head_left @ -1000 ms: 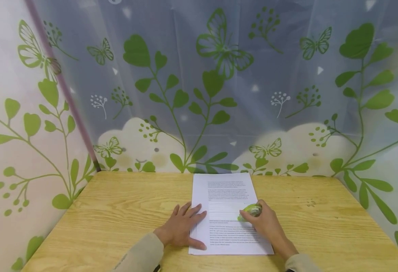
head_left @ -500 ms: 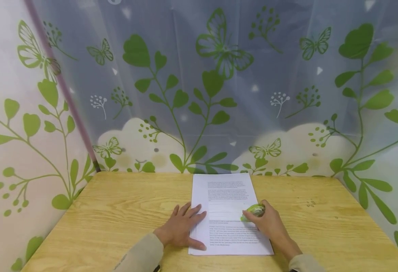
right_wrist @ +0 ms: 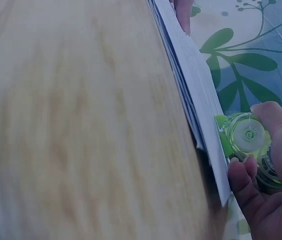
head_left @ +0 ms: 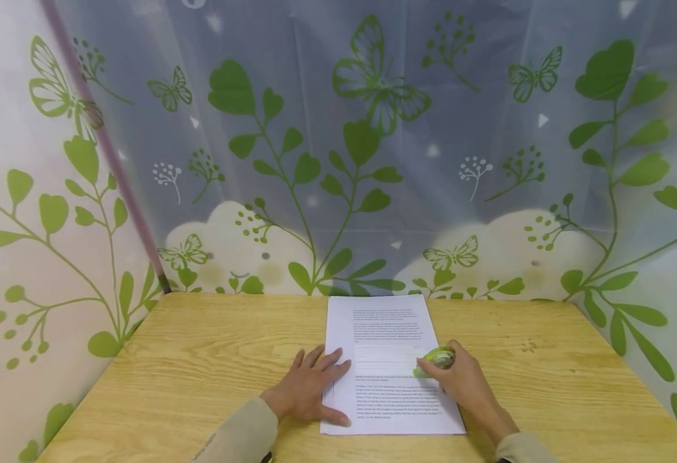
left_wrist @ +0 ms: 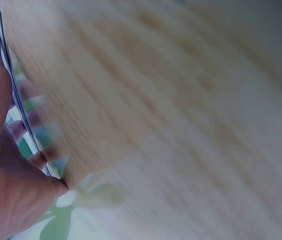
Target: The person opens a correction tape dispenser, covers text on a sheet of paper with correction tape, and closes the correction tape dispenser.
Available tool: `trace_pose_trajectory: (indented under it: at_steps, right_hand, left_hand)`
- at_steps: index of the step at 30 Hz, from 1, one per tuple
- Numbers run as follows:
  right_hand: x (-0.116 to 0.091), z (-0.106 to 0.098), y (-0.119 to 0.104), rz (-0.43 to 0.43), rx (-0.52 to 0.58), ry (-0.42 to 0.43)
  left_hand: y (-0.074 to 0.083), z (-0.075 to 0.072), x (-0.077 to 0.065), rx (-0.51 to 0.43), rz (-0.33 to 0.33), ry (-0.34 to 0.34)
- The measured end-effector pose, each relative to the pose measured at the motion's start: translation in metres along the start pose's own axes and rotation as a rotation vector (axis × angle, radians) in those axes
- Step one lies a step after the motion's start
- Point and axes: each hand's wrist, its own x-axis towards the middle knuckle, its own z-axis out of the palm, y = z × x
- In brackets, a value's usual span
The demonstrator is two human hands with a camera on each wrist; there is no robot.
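Note:
A green see-through correction tape [head_left: 438,360] is gripped between the thumb and fingers of my right hand [head_left: 470,381]. Its tip meets the printed sheet near the right side, at a pale band among the text lines. In the right wrist view the correction tape [right_wrist: 248,134] shows a round reel inside, and its green nose touches the paper stack [right_wrist: 196,82]. My left hand [head_left: 309,389] lies with fingers spread over the left edge of the printed paper [head_left: 396,424]. The left wrist view catches only part of that hand [left_wrist: 10,175] beside the stack's edge.
The paper lies on a wood-grain table [head_left: 211,347] that reaches back to a curtain [head_left: 292,161] printed with leaves and butterflies. Patterned cloth also hangs at both sides. The stack has several sheets, seen edge-on in the right wrist view.
My right hand has slid a little to the right across the page with the correction tape. The left hand and the paper have stayed put.

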Motion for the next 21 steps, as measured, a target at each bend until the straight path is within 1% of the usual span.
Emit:
trace_pose_trajectory:
  at_steps: [9,17,21]
  right_hand:
    - [-0.001,-0.007,0.002,-0.008,-0.009,-0.003]
    - [-0.001,-0.012,0.007,-0.031,-0.060,0.016]
    - [-0.001,-0.015,0.009,-0.035,-0.042,0.015]
  left_hand:
    - [0.001,-0.002,0.000,0.003,0.000,0.005]
    - [-0.001,0.001,0.001,0.013,0.000,0.007]
    - [-0.002,0.002,0.001,0.019,0.000,0.009]
